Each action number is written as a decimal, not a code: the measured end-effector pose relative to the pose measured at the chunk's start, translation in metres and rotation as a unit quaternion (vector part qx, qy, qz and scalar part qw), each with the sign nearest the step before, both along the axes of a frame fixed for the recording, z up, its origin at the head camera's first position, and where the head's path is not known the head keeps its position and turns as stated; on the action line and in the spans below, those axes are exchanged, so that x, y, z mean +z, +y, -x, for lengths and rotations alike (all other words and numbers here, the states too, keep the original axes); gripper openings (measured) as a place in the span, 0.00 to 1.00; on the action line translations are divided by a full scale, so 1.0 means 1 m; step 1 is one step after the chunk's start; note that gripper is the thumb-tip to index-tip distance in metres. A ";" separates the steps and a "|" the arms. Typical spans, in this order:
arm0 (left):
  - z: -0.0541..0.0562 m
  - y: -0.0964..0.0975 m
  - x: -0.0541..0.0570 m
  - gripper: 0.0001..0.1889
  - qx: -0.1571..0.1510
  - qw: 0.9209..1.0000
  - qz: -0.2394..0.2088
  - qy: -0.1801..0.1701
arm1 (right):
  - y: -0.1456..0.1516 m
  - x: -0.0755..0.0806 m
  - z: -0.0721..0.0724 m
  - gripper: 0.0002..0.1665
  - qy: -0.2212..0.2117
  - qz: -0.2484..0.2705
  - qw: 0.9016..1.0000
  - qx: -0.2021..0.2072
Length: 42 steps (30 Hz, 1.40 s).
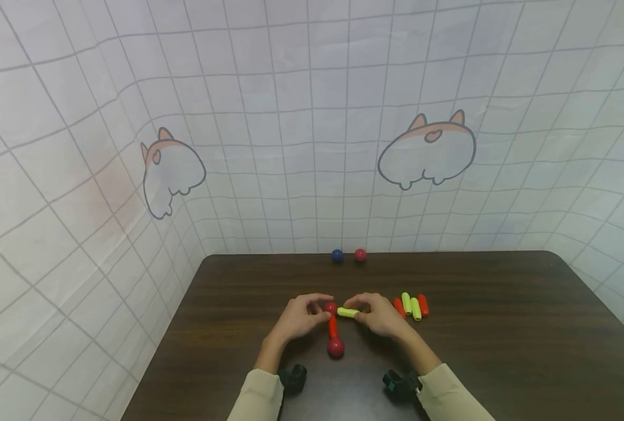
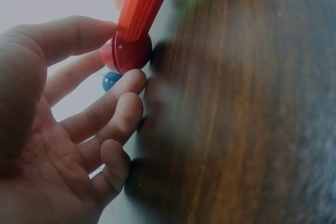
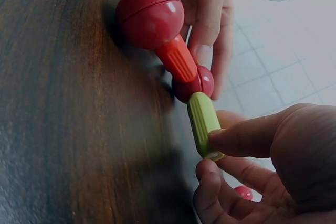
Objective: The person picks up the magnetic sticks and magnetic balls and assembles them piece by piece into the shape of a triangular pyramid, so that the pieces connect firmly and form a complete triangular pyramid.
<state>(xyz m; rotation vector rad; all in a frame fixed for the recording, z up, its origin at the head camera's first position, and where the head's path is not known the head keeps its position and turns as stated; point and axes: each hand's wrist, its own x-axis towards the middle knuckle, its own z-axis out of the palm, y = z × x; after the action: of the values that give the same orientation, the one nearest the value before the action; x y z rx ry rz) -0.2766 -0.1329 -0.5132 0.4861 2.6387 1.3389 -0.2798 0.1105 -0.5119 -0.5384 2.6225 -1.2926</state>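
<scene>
My left hand (image 1: 300, 317) pinches a red ball (image 1: 330, 307) between thumb and fingers. From that ball a ridged orange-red rod (image 1: 333, 327) runs toward me, with a second red ball (image 1: 335, 348) at its near end. The joined piece lies low over the dark table (image 1: 227, 351). Thumb and fingers of my right hand (image 1: 379, 316) pinch a yellow-green ridged rod (image 1: 346, 313). One end of this rod (image 3: 202, 124) points at the held ball and meets its edge in the right wrist view. Remaining left fingers are spread, loosely bent, beside the ball in the left wrist view.
Right of my right hand, several loose rods lie side by side: yellow-green rods (image 1: 416, 309) and orange-red rods (image 1: 423, 305). A blue ball (image 1: 337, 255) and another red ball (image 1: 361, 255) sit at the table's far edge. Behind hangs a white grid-patterned curtain (image 1: 290, 175).
</scene>
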 end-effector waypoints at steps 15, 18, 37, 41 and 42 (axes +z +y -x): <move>0.000 -0.001 0.000 0.13 0.006 1.000 -0.001 -0.002 | 0.008 0.004 0.004 0.15 0.013 0.023 1.000 0.006; 0.000 -0.002 0.001 0.13 0.013 1.000 0.002 -0.003 | 0.015 0.007 0.006 0.15 0.005 0.032 0.999 -0.011; 0.002 -0.009 0.002 0.12 0.040 0.999 0.008 0.006 | 0.071 0.035 0.009 0.21 -0.043 0.106 0.990 -0.076; 0.002 -0.010 0.002 0.12 0.044 0.999 0.005 0.000 | 0.076 0.037 0.011 0.22 -0.052 0.113 0.989 -0.082; 0.002 -0.010 0.001 0.12 0.045 0.999 0.004 -0.002 | 0.077 0.038 0.011 0.23 -0.053 0.113 0.989 -0.083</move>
<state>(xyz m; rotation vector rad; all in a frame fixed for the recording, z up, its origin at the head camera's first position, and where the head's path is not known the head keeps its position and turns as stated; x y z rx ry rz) -0.2788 -0.1430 -0.5118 0.3665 2.6910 1.3512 -0.2911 0.1874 -0.4743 -0.2769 2.4948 -1.6333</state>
